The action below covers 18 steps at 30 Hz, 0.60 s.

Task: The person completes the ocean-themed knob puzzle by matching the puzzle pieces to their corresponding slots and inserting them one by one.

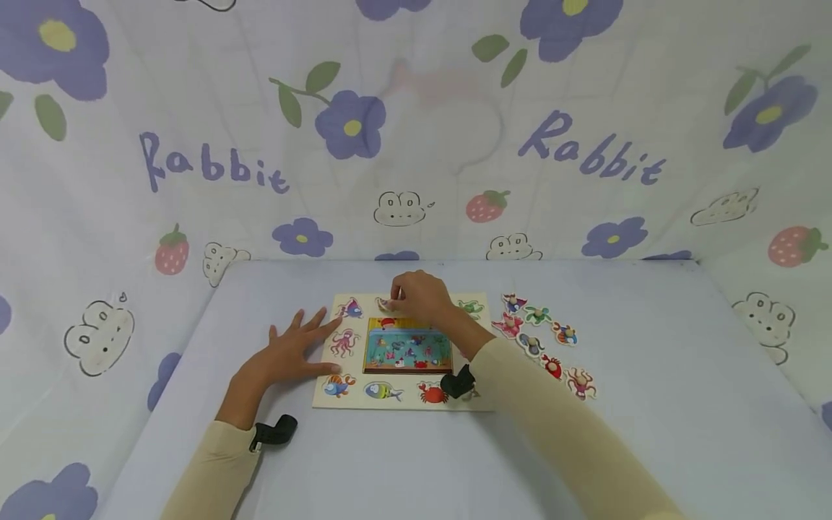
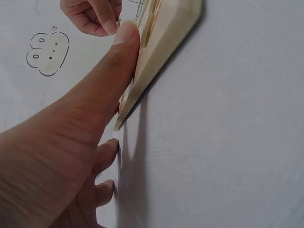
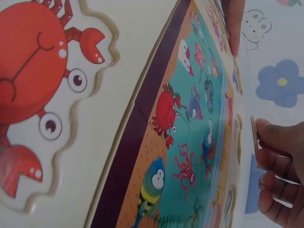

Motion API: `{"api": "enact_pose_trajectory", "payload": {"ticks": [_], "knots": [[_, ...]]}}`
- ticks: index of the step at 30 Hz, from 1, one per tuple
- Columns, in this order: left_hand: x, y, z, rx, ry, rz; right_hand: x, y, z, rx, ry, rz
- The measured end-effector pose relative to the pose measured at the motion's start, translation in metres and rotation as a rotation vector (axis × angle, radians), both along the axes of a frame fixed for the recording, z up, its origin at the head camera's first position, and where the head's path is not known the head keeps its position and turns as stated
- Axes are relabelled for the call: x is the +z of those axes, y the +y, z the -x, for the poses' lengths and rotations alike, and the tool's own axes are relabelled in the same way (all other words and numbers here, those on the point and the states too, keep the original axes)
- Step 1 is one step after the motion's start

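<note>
A cream wooden peg puzzle board (image 1: 325, 401) with sea-animal recesses lies on the table. My left hand (image 1: 292, 352) rests at its left side, fingers spread; in the left wrist view the thumb (image 2: 124, 35) touches the board's edge. Over the far side of the board, my right hand (image 1: 421, 296) pinches a thin wooden puzzle piece (image 3: 255, 142) between thumb and fingers. That piece shows edge-on in the right wrist view, slightly above the board, so its picture cannot be told. A red crab recess (image 3: 28, 61) and the printed aquarium picture (image 3: 190, 123) lie nearer that wrist.
Right of the board lie several loose knobbed pieces, among them a green turtle (image 1: 538, 315), a red crab (image 1: 552, 367) and a pink octopus (image 1: 581, 383). Behind the white table (image 1: 650, 433) hangs a patterned cloth (image 1: 442, 144).
</note>
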<state>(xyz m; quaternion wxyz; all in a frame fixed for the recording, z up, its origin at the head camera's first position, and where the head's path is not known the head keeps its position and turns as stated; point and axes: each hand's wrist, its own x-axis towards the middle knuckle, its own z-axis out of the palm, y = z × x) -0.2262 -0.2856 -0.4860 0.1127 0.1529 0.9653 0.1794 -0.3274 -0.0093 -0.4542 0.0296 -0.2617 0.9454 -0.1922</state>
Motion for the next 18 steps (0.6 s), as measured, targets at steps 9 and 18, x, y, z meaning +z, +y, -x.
{"api": "enact_pose_trajectory", "payload": {"ticks": [9, 18], "knots": [[0.0, 0.0, -0.004, -0.002, 0.021, -0.018, -0.008, -0.01, -0.001, -0.027, 0.025, 0.022], [-0.002, -0.002, -0.004, -0.002, 0.023, -0.009, -0.016, -0.016, 0.003, -0.043, 0.009, 0.005]]}}
